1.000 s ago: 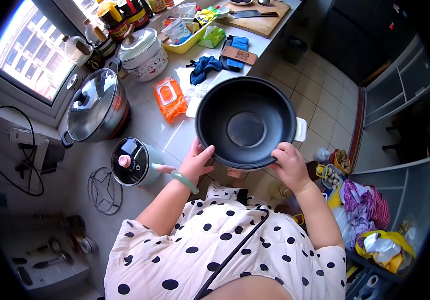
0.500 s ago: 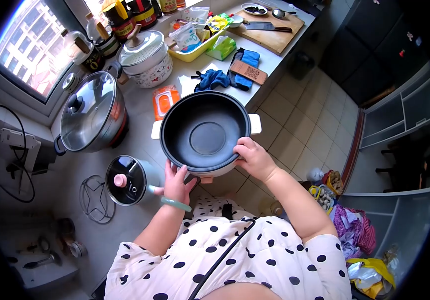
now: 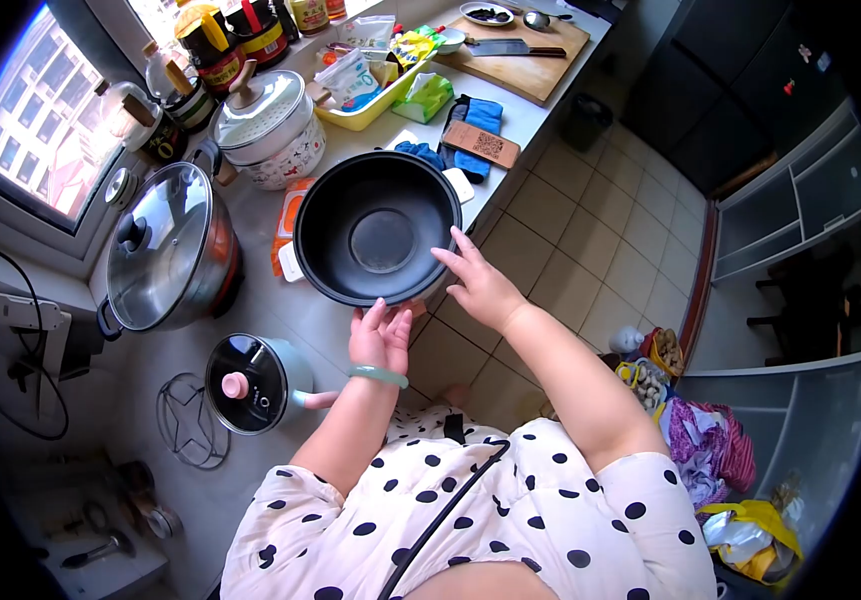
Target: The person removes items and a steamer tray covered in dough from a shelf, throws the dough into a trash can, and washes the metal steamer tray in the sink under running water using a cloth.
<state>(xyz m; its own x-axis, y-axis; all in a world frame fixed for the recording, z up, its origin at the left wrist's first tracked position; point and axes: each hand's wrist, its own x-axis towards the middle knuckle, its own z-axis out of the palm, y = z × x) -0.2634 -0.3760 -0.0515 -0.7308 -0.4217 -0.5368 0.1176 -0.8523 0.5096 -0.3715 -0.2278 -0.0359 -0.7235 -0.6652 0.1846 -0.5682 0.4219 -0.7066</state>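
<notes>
A wide round pot (image 3: 382, 240) with a black inside and white side handles is in front of me, at the counter's edge. My left hand (image 3: 380, 340), with a pale green bangle on its wrist, is palm up at the pot's near side, its fingertips touching near the rim. My right hand (image 3: 485, 290) is at the right side, fingers stretched apart and the fingertips at the rim. Neither hand wraps round the pot. The pot's underside is hidden, so I cannot tell how fully it rests on the counter. Left of it stands a small pale blue pot (image 3: 295, 370) with a dark lid.
A large glass-lidded pot (image 3: 160, 245) and a wire rack (image 3: 193, 420) are at left. Behind stand a patterned lidded pot (image 3: 290, 150), a yellow basket (image 3: 355, 118), orange wipes (image 3: 285, 235), blue cloth (image 3: 482, 118) and a phone-like brown slab (image 3: 495, 147). A knife (image 3: 500, 47) lies on a cutting board (image 3: 550, 60).
The pot has moved left and away from me and turned so its right handle points farther back. My right hand's grip has loosened, its fingers now spread. The left hand has turned palm up.
</notes>
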